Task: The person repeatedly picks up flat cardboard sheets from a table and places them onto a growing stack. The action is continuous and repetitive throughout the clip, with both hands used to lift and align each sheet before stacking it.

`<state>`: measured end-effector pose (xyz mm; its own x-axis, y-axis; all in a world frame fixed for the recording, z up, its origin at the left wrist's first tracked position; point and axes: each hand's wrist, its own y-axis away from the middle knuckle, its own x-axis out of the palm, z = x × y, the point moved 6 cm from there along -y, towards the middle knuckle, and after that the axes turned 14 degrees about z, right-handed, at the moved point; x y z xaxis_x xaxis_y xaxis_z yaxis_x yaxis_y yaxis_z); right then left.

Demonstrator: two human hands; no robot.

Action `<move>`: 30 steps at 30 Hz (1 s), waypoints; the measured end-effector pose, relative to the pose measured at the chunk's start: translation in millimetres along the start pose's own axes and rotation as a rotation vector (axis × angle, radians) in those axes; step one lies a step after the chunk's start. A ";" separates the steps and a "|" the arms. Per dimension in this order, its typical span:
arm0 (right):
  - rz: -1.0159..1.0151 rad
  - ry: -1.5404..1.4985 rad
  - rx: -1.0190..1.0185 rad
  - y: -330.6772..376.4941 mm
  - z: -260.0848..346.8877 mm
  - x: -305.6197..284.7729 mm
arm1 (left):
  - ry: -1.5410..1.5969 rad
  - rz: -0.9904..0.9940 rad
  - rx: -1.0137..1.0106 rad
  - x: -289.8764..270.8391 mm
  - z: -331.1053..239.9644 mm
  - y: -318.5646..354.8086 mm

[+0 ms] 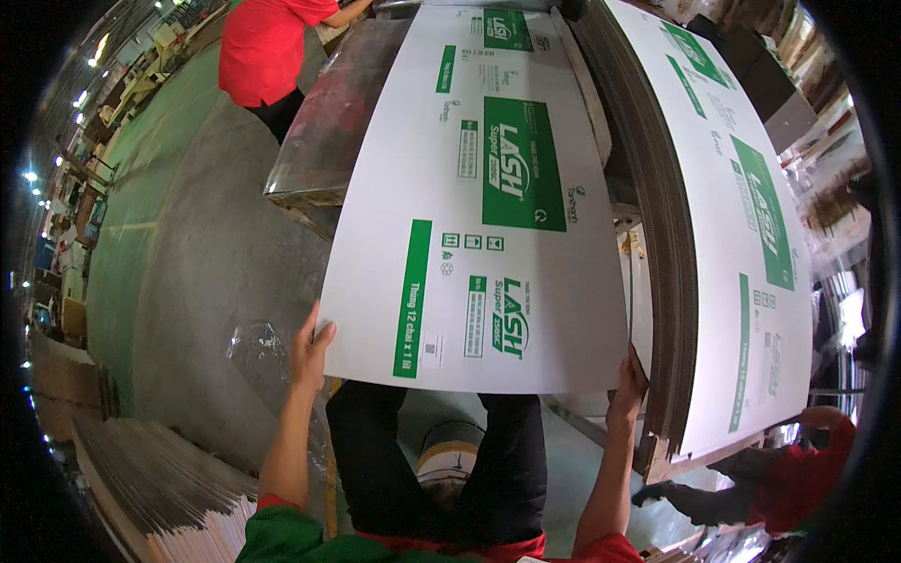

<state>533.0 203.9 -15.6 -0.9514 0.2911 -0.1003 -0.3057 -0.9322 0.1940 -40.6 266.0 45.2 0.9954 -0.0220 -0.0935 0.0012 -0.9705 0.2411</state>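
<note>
Item: white printed cardboard sheet (pixel 479 206), green panels; your left hand (pixel 308 352) and right hand (pixel 627 380) each clamp a near corner. Its far end rests on the feed counter (pixel 324 131); stack of sheets (pixel 723 235) right of it, largely unworked

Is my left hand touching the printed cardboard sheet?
Touching. The head view shows the left hand gripping the near left corner of the white printed cardboard sheet.
</note>
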 end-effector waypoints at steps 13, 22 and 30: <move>0.087 0.819 0.012 -70.0 64.0 88.4 | 0.305 -0.033 -0.043 -31.1 59.6 -199.2; -0.377 1.478 -0.043 12.9 244.3 -115.5 | 0.436 0.416 -0.084 239.7 38.8 -43.9; -0.189 1.156 -0.146 20.5 148.4 -44.6 | 0.354 0.731 -0.013 406.1 -115.1 35.5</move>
<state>563.7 203.8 137.7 -0.2700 0.1291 -0.9542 -0.3592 -0.9329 -0.0246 374.8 250.3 127.0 0.7166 -0.5697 0.4024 -0.6619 -0.7374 0.1347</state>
